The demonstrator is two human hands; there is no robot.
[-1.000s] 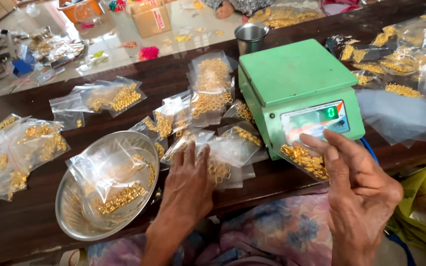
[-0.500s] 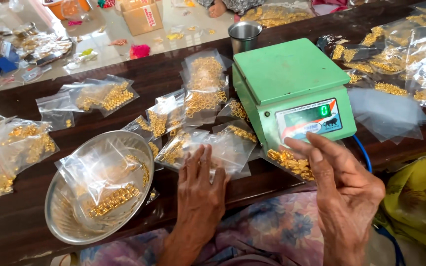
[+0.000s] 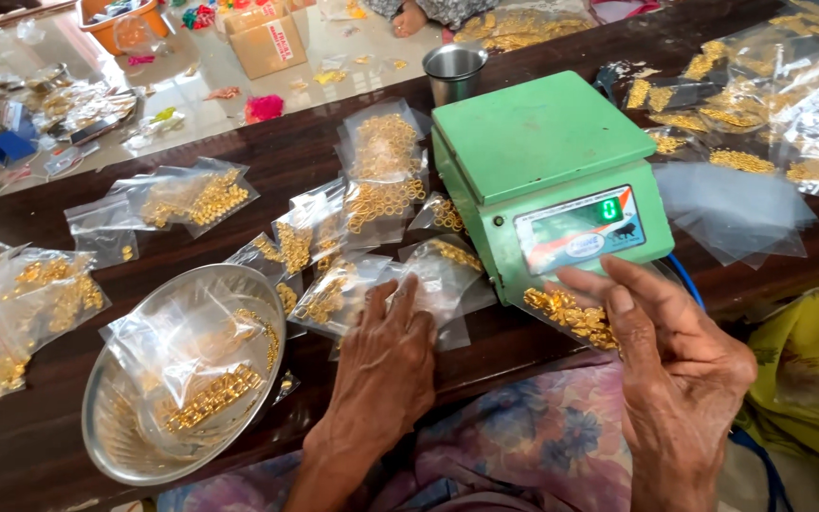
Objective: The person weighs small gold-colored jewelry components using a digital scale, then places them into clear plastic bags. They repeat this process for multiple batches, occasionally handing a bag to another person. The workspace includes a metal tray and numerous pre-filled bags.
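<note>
My left hand point(image 3: 386, 356) lies flat on a heap of clear plastic packets of gold beads point(image 3: 353, 284) on the dark wooden table point(image 3: 277, 161). My right hand point(image 3: 670, 365) pinches a clear packet of gold beads point(image 3: 571, 313) in front of the green digital scale point(image 3: 547, 175), whose platform is bare. At the left, a steel bowl point(image 3: 125, 446) holds another clear bag with gold beads point(image 3: 206, 393).
More bead packets lie at the far left point(image 3: 21, 303) and far right point(image 3: 779, 133). Empty clear bags point(image 3: 737, 213) sit right of the scale. A steel cup point(image 3: 455, 71) stands behind it. A cardboard box point(image 3: 267, 38) and clutter lie on the floor beyond the table.
My left hand has slid forward onto the heap of packets. My right hand keeps its grip on the packet by the scale's front.
</note>
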